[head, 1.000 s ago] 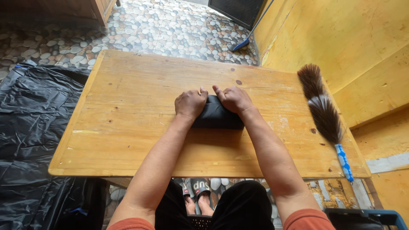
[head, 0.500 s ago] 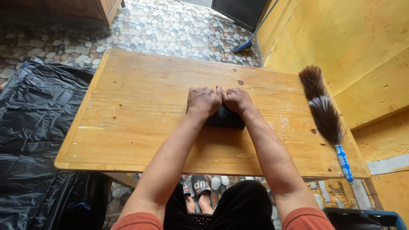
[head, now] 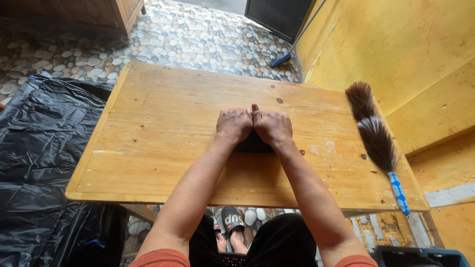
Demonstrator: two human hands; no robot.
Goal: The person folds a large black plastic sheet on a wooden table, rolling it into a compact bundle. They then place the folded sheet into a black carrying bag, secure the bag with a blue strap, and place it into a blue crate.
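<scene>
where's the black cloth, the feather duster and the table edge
black cloth point(head: 253, 144): head view, strip showing below the hands
feather duster point(head: 376, 136): head view, dark feather head
wooden table point(head: 148, 190): head view, near front edge

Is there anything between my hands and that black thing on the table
Nothing visible. Both the left hand and the right hand press directly down on the black folded item, side by side and touching. The feather duster lies apart at the right edge of the wooden table.

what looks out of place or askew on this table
The feather duster lies along the table's right edge with its blue handle poking past the near corner. Both hands, left hand and right hand, cover a dark object.
</scene>
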